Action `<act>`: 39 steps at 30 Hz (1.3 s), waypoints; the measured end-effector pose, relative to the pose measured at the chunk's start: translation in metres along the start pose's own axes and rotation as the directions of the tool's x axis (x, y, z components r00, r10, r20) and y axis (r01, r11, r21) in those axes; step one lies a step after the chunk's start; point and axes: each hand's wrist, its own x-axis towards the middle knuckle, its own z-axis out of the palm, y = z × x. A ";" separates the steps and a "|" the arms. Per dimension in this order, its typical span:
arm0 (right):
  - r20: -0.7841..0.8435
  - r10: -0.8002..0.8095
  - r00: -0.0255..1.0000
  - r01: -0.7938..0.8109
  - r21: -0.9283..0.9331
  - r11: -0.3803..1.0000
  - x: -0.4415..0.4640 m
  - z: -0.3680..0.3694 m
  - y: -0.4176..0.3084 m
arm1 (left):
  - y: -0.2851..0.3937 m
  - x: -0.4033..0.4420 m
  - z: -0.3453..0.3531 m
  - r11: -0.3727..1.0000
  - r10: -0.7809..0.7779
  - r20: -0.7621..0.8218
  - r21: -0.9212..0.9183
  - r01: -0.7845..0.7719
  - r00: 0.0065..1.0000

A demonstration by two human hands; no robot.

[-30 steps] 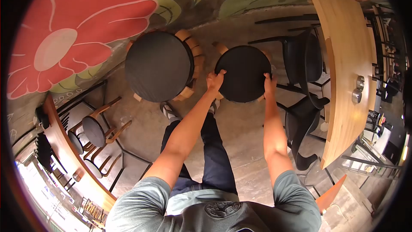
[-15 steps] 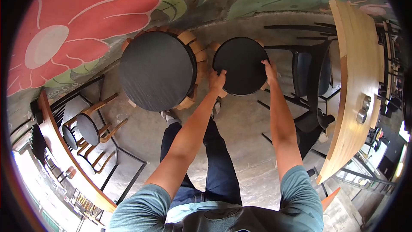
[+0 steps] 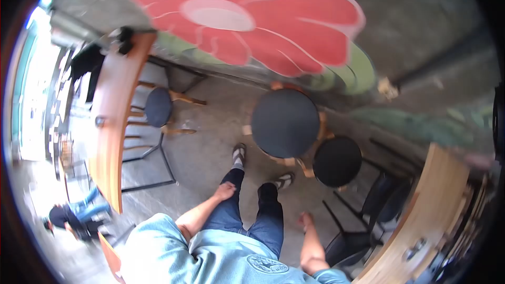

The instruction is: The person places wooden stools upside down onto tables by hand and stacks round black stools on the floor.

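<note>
My left hand point(image 3: 225, 191) hangs over my thigh, its fingers curled and blurred, with no object visible in it. Off to the right of my legs, my right hand point(image 3: 305, 220) is over the floor, small and smeared by motion. Ahead of my feet stands the larger round black-topped stack of stools point(image 3: 285, 123), with wooden legs around its rim. Close beside it, lower right, is the smaller round black stool point(image 3: 337, 161). Both hands are apart from the two of them.
A wooden table point(image 3: 113, 121) runs along the left, with a round-seated wooden chair point(image 3: 158, 107) beside it. Black chairs point(image 3: 381, 194) stand by another wooden table point(image 3: 421, 215) at the right. A person point(image 3: 79, 218) is at the far lower left. A flower mural covers the wall.
Both hands have let go of the smaller round stool and come back toward my body. The view has swung left, so the stools appear farther right and the left table shows more fully.
</note>
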 end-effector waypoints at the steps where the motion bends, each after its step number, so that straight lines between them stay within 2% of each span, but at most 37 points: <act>1: 0.044 0.165 0.985 -0.165 -0.016 0.986 -0.031 0.019 -0.009 | -0.009 -0.010 -0.040 0.968 -0.251 0.072 0.017 0.250 0.965; 2: 0.095 0.192 0.977 -0.187 -0.060 0.981 -0.047 0.037 -0.014 | -0.062 -0.007 -0.052 0.948 -0.276 0.041 -0.156 0.279 0.960; 3: 0.138 0.226 0.964 -0.213 -0.102 0.972 -0.060 0.047 -0.015 | -0.058 -0.018 -0.086 0.747 -0.547 0.078 -0.404 0.528 0.833; 4: 0.138 0.222 0.965 -0.201 -0.148 0.968 -0.069 0.058 -0.022 | -0.082 -0.021 -0.104 0.769 -0.553 -0.073 -0.429 0.474 0.830; 5: 0.156 0.182 0.971 -0.162 -0.135 0.978 -0.078 0.069 -0.032 | -0.134 -0.003 -0.103 0.792 -0.566 -0.197 -0.399 0.461 0.801; 6: 0.173 0.143 0.975 -0.124 -0.112 0.986 -0.083 0.080 -0.041 | -0.122 -0.013 -0.139 0.749 -0.597 -0.149 -0.456 0.481 0.788; 7: 0.168 0.140 0.976 -0.118 -0.134 0.984 -0.085 0.089 -0.052 | -0.133 -0.012 -0.157 0.755 -0.591 -0.200 -0.478 0.449 0.781; 9: 0.038 -0.065 0.997 0.070 -0.157 0.985 -0.084 0.110 -0.081 | -0.130 -0.012 -0.199 0.708 -0.567 -0.230 -0.626 0.326 0.791; 11: 0.109 -0.162 0.981 0.175 -0.124 0.977 -0.083 0.129 -0.115 | -0.163 0.014 -0.226 0.687 -0.536 -0.243 -0.682 0.250 0.809; 13: 0.134 -0.233 0.963 0.259 -0.230 0.938 -0.078 0.161 -0.145 | -0.199 0.052 -0.252 0.663 -0.528 -0.235 -0.714 0.223 0.816; 14: 0.125 -0.221 0.967 0.245 -0.232 0.941 -0.073 0.186 -0.157 | -0.218 0.072 -0.273 0.648 -0.519 -0.242 -0.737 0.193 0.820; 16: 0.122 -0.255 0.959 0.282 -0.332 0.900 -0.069 0.228 -0.170 | -0.258 0.115 -0.309 0.656 -0.551 -0.280 -0.728 0.200 0.786; 18: 0.115 -0.246 0.962 0.271 -0.329 0.905 -0.068 0.284 -0.174 | -0.326 0.181 -0.323 0.628 -0.675 -0.421 -0.759 0.172 0.607; 20: 0.117 -0.249 0.961 0.274 -0.335 0.902 -0.076 0.341 -0.177 | -0.347 0.210 -0.363 0.546 -0.743 -0.411 -0.829 0.122 0.529; 22: 0.205 -0.179 0.962 0.245 -0.367 0.897 -0.097 0.403 -0.182 | -0.388 0.261 -0.383 0.446 -0.836 -0.367 -0.887 0.117 0.407; 23: 0.197 -0.170 0.966 0.235 -0.376 0.896 -0.101 0.427 -0.181 | -0.396 0.272 -0.398 0.438 -0.841 -0.355 -0.890 0.127 0.409; 25: 0.318 -0.095 0.943 0.261 -0.533 0.805 -0.112 0.466 -0.166 | -0.399 0.282 -0.427 0.059 -0.827 0.007 -0.993 0.099 0.562; 26: 0.312 -0.097 0.945 0.257 -0.527 0.810 -0.118 0.483 -0.161 | -0.410 0.293 -0.429 0.063 -0.823 0.007 -0.992 0.105 0.568; 28: 0.337 -0.023 0.941 0.241 -0.620 0.746 -0.129 0.500 -0.158 | -0.415 0.309 -0.429 -0.182 -0.741 0.125 -0.983 -0.019 0.660; 29: 0.329 -0.029 0.944 0.241 -0.626 0.742 -0.131 0.503 -0.156 | -0.415 0.316 -0.425 -0.192 -0.734 0.132 -0.981 -0.018 0.666; 31: 0.308 0.011 0.951 0.187 -0.605 0.774 -0.134 0.502 -0.153 | -0.415 0.326 -0.413 -0.196 -0.822 0.076 -0.968 -0.155 0.564; 32: 0.294 0.013 0.956 0.170 -0.585 0.793 -0.135 0.499 -0.152 | -0.417 0.329 -0.409 -0.202 -0.818 0.080 -0.967 -0.153 0.570; 34: 0.268 -0.008 0.963 0.157 -0.540 0.827 -0.135 0.491 -0.148 | -0.425 0.338 -0.408 -0.145 -0.882 0.034 -0.968 -0.203 0.470; 35: 0.242 -0.018 0.970 0.139 -0.495 0.858 -0.133 0.486 -0.147 | -0.435 0.349 -0.408 -0.147 -0.876 0.034 -0.969 -0.199 0.481; 37: 0.222 -0.045 0.974 0.152 -0.494 0.856 -0.129 0.473 -0.146 | -0.447 0.373 -0.406 -0.061 -0.966 -0.004 -0.967 -0.246 0.257; 38: 0.211 -0.061 0.976 0.162 -0.500 0.851 -0.131 0.465 -0.143 | -0.435 0.371 -0.410 -0.060 -0.962 -0.006 -0.971 -0.231 0.272; 39: 0.196 -0.057 0.979 0.147 -0.488 0.860 -0.135 0.460 -0.140 | -0.416 0.355 -0.424 -0.079 -0.968 0.036 -0.983 -0.168 0.247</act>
